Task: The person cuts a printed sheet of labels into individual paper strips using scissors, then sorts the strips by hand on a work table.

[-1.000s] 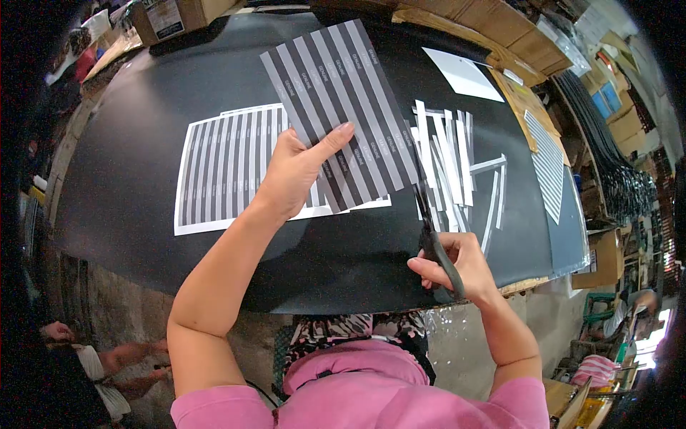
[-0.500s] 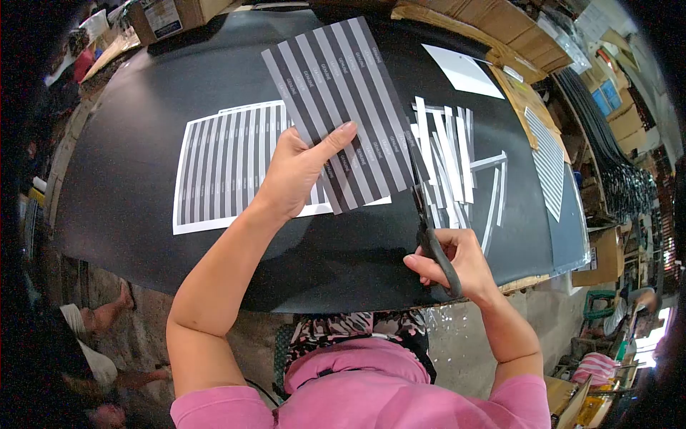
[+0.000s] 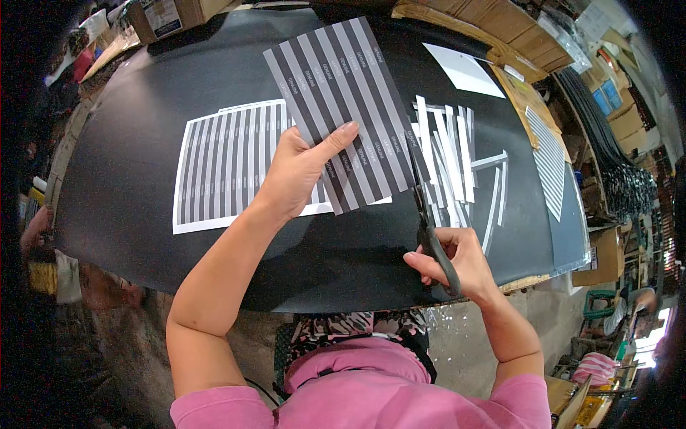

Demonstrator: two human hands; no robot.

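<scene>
My left hand (image 3: pixel 304 168) grips a grey-and-black striped sheet (image 3: pixel 343 93) printed with small words, its thumb across the front. The sheet is tilted above the table. My right hand (image 3: pixel 457 261) is closed round the handles of dark scissors (image 3: pixel 443 261), whose blades point up along the sheet's right edge. Under my left hand lies a stack of white-bordered striped sheets (image 3: pixel 221 168). Just right of the scissors is a pile of cut white strips (image 3: pixel 443 154), with some dark ones among them.
The black table (image 3: pixel 121 186) spreads under everything. A white sheet (image 3: pixel 461 70) lies at the back right, and another striped sheet (image 3: pixel 547 164) near the right edge. Cardboard boxes (image 3: pixel 500 28) line the far side. Part of another person (image 3: pixel 36 229) shows at the far left.
Both my hands, the held sheet and the scissors have hardly moved. At the left edge, the other person has shifted, and their legs and feet no longer show as before.
</scene>
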